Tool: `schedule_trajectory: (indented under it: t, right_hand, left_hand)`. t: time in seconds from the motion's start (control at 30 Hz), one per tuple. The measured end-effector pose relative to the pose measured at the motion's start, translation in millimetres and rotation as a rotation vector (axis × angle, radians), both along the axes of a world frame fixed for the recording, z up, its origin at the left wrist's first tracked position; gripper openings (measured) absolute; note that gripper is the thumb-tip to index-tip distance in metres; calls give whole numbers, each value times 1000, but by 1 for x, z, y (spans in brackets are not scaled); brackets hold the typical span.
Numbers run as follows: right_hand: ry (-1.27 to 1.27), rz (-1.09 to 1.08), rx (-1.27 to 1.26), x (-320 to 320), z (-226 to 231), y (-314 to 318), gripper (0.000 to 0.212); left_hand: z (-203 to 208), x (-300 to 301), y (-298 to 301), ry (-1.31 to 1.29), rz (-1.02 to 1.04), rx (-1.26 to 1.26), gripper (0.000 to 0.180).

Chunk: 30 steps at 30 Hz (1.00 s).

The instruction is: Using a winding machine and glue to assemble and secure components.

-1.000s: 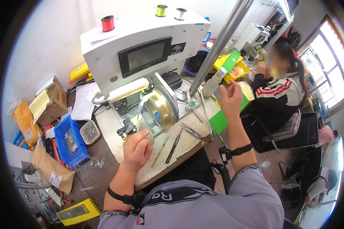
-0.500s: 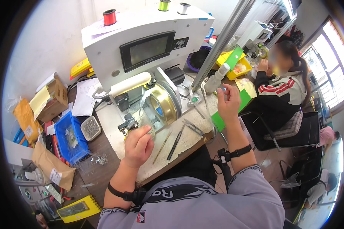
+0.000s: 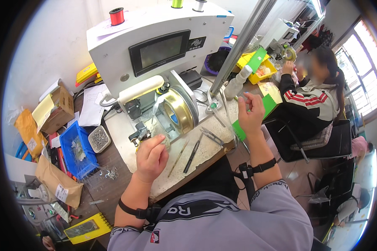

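A white winding machine [image 3: 155, 50] with a brass-coloured wheel [image 3: 181, 109] stands on the workbench [image 3: 205, 154], just beyond the left hand [image 3: 151, 158], which is loosely curled with fingertips pinched together near the small black clamp [image 3: 139, 134]; what they pinch is too small to tell. The right hand [image 3: 251, 115] is raised well apart to the right, fingers bunched, its contents unclear. Tweezers [image 3: 211, 136] lie between the hands, a blue bin [image 3: 77, 152] sits left, and another person [image 3: 310, 100] works by the window.
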State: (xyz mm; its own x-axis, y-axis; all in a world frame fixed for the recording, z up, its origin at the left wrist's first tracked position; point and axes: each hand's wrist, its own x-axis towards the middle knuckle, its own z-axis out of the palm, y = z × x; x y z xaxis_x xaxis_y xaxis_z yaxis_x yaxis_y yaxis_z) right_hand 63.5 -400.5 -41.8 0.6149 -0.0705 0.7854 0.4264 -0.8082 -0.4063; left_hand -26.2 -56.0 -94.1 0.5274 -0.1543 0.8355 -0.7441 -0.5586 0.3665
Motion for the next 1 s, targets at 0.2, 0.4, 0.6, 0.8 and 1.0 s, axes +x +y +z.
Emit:
schedule_trajectory:
  t: [0.2, 0.4, 0.6, 0.8, 1.0]
  right_hand:
    - [-13, 16, -7, 0, -3, 0, 17]
    - [-3, 23, -15, -2, -6, 2, 17]
    - [-27, 59, -5, -2, -8, 6, 16]
    - [9, 73, -14, -4, -10, 7, 14]
    - [1, 76, -17, -4, -9, 9, 13]
  left_hand:
    - [-1, 1, 1, 0, -4, -4, 24]
    - [0, 1, 0, 4, -5, -13, 24]
    - [0, -1, 1, 29, -18, -4, 22]
    - [0, 0, 1, 21, -16, -5, 22]
    - [-2, 0, 1, 17, -5, -15, 24]
